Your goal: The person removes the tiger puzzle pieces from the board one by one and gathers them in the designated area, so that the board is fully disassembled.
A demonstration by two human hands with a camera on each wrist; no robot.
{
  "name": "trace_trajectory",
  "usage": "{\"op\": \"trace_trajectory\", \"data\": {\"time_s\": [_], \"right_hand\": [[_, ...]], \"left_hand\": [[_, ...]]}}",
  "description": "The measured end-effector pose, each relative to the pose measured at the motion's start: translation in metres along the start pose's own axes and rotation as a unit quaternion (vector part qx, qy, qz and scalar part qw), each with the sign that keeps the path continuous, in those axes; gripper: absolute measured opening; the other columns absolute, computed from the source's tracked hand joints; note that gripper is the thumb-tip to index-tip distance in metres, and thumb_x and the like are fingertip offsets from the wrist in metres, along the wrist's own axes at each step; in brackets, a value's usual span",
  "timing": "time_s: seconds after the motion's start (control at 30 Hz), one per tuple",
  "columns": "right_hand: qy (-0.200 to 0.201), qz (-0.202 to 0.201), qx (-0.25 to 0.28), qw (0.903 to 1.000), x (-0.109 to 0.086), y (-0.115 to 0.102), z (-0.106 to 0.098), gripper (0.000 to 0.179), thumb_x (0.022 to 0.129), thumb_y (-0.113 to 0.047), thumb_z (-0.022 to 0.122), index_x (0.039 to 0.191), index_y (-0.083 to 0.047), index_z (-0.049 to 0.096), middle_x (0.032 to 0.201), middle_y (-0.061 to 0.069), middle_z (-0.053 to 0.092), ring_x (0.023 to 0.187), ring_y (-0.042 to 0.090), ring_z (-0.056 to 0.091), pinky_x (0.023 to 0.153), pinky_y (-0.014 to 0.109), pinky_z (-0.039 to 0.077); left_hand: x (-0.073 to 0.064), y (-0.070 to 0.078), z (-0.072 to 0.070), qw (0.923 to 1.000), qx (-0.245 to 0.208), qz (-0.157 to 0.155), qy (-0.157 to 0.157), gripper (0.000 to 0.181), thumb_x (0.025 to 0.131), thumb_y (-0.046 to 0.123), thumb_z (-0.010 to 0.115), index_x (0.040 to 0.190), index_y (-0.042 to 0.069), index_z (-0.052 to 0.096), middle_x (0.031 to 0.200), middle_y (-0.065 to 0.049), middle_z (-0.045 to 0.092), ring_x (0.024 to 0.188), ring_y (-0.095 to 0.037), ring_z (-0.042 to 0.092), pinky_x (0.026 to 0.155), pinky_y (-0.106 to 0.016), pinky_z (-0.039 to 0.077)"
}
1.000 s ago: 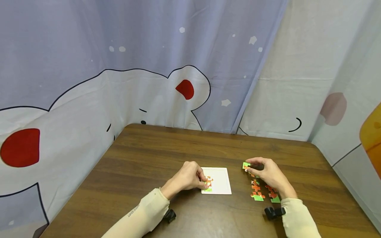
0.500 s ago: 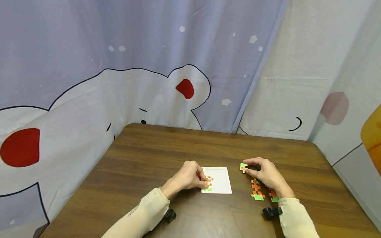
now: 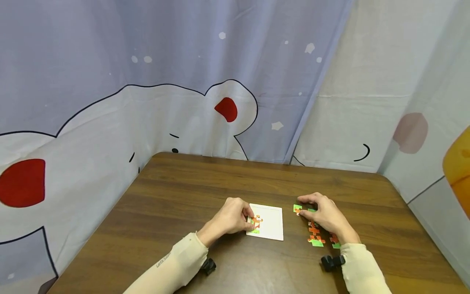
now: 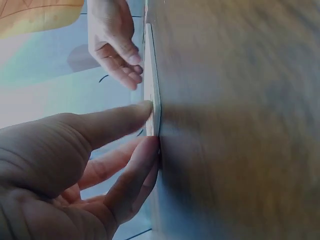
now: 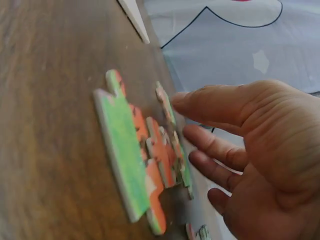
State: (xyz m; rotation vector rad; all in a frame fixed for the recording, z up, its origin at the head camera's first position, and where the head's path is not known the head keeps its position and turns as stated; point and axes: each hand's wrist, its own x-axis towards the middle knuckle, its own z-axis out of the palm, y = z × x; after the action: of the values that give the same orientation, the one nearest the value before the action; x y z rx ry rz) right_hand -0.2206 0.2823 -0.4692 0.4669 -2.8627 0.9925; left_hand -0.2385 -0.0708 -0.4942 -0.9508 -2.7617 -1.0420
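Note:
My left hand [image 3: 232, 216] pinches the left edge of a white square puzzle board [image 3: 272, 225], thumb on its top and fingers at its rim in the left wrist view. An orange-and-green puzzle section [image 3: 256, 223] lies on the board beside those fingertips. My right hand [image 3: 327, 215] hovers over the table to the right, fingers spread apart. Close to its thumb lies a small green-and-orange jigsaw piece [image 3: 297, 208]. In the right wrist view the thumb tip is at or just beside that piece [image 5: 164, 102]; actual contact cannot be told.
Several more jigsaw pieces [image 3: 316, 241] lie in columns below the right hand, some partly hidden by it. The brown wooden table [image 3: 205, 179] reaches back to a printed curtain [image 3: 183, 114]. A black wrist strap mount [image 3: 332, 262] sits on each wrist.
My right hand has moved left with the small jigsaw piece, and its fingers have spread away from it. The white board has turned slightly clockwise under my left hand.

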Motion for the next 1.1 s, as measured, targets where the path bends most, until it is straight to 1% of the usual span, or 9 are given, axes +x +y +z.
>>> {"op": "trace_trajectory", "data": {"time_s": [0.1, 0.13, 0.3, 0.4, 0.5, 0.63, 0.8, 0.97, 1.1], "right_hand": [[0.009, 0.014, 0.031, 0.9994, 0.0, -0.007, -0.003, 0.042, 0.101, -0.019, 0.085, 0.14, -0.008, 0.076, 0.135, 0.011, 0.076, 0.125, 0.036, 0.07, 0.103, 0.057, 0.056], [0.012, 0.015, 0.047, 0.9987, 0.001, -0.011, -0.003, 0.042, 0.101, -0.019, 0.084, 0.141, -0.007, 0.075, 0.135, 0.012, 0.076, 0.122, 0.035, 0.072, 0.1, 0.053, 0.059], [0.018, -0.005, 0.138, 0.9903, 0.007, -0.036, 0.002, 0.039, 0.1, -0.008, 0.084, 0.137, 0.0, 0.074, 0.129, 0.021, 0.078, 0.106, 0.026, 0.077, 0.084, 0.029, 0.062], [0.002, -0.018, 0.188, 0.9819, 0.011, -0.053, 0.013, 0.036, 0.099, -0.002, 0.082, 0.134, 0.004, 0.075, 0.127, 0.026, 0.078, 0.106, 0.024, 0.079, 0.088, 0.025, 0.062], [-0.026, -0.022, 0.22, 0.9749, 0.014, -0.068, 0.028, 0.037, 0.099, -0.001, 0.082, 0.134, 0.007, 0.073, 0.127, 0.027, 0.077, 0.109, 0.027, 0.079, 0.092, 0.027, 0.063], [-0.061, -0.033, 0.209, 0.9754, 0.016, -0.082, 0.049, 0.039, 0.098, -0.003, 0.083, 0.134, 0.007, 0.072, 0.125, 0.024, 0.077, 0.109, 0.029, 0.078, 0.093, 0.03, 0.063], [-0.077, -0.04, 0.166, 0.9823, 0.017, -0.086, 0.07, 0.039, 0.096, -0.004, 0.086, 0.133, 0.001, 0.075, 0.126, 0.015, 0.078, 0.111, 0.027, 0.077, 0.096, 0.034, 0.063], [-0.069, -0.061, 0.124, 0.988, 0.017, -0.084, 0.08, 0.043, 0.092, -0.008, 0.09, 0.133, -0.005, 0.077, 0.125, 0.006, 0.076, 0.11, 0.023, 0.074, 0.098, 0.036, 0.062], [-0.07, -0.081, 0.112, 0.9879, 0.017, -0.082, 0.084, 0.043, 0.091, -0.006, 0.09, 0.132, -0.007, 0.077, 0.124, 0.004, 0.077, 0.108, 0.02, 0.073, 0.097, 0.033, 0.062]], "left_hand": [[0.004, -0.011, 0.008, 1.0, 0.008, -0.001, 0.003, 0.04, 0.072, 0.03, 0.108, 0.098, 0.011, 0.084, 0.078, 0.009, 0.07, 0.069, -0.003, 0.063, 0.065, -0.023, 0.055], [0.003, -0.006, 0.004, 0.9999, 0.005, -0.009, -0.004, 0.047, 0.07, 0.034, 0.109, 0.102, 0.011, 0.083, 0.081, 0.009, 0.07, 0.071, -0.004, 0.064, 0.066, -0.024, 0.056], [0.003, -0.008, 0.003, 0.9994, 0.007, -0.029, -0.018, 0.067, 0.065, 0.041, 0.111, 0.115, 0.009, 0.08, 0.084, 0.008, 0.068, 0.076, -0.006, 0.062, 0.068, -0.025, 0.056], [0.002, -0.008, 0.005, 0.9989, 0.018, -0.037, -0.023, 0.067, 0.066, 0.04, 0.111, 0.117, 0.009, 0.081, 0.085, 0.007, 0.068, 0.077, -0.008, 0.062, 0.068, -0.025, 0.055], [0.0, 0.005, -0.004, 0.9983, 0.01, -0.051, -0.026, 0.065, 0.067, 0.034, 0.111, 0.117, 0.006, 0.081, 0.086, 0.003, 0.069, 0.078, -0.01, 0.063, 0.069, -0.027, 0.055], [-0.005, 0.03, -0.02, 0.9965, -0.009, -0.075, -0.034, 0.064, 0.068, 0.027, 0.11, 0.117, 0.0, 0.079, 0.086, -0.002, 0.071, 0.078, -0.011, 0.064, 0.071, -0.028, 0.056], [-0.006, 0.035, -0.021, 0.9951, -0.001, -0.091, -0.038, 0.065, 0.069, 0.025, 0.11, 0.12, -0.001, 0.078, 0.088, -0.004, 0.072, 0.079, -0.01, 0.063, 0.072, -0.027, 0.055], [-0.004, 0.029, -0.017, 0.9953, -0.003, -0.09, -0.035, 0.066, 0.067, 0.027, 0.111, 0.119, 0.002, 0.079, 0.087, -0.001, 0.07, 0.079, -0.011, 0.063, 0.072, -0.028, 0.056], [0.0, 0.006, 0.0, 0.9973, 0.013, -0.069, -0.022, 0.066, 0.067, 0.033, 0.11, 0.118, 0.004, 0.079, 0.086, 0.002, 0.069, 0.078, -0.012, 0.063, 0.069, -0.028, 0.055]]}}
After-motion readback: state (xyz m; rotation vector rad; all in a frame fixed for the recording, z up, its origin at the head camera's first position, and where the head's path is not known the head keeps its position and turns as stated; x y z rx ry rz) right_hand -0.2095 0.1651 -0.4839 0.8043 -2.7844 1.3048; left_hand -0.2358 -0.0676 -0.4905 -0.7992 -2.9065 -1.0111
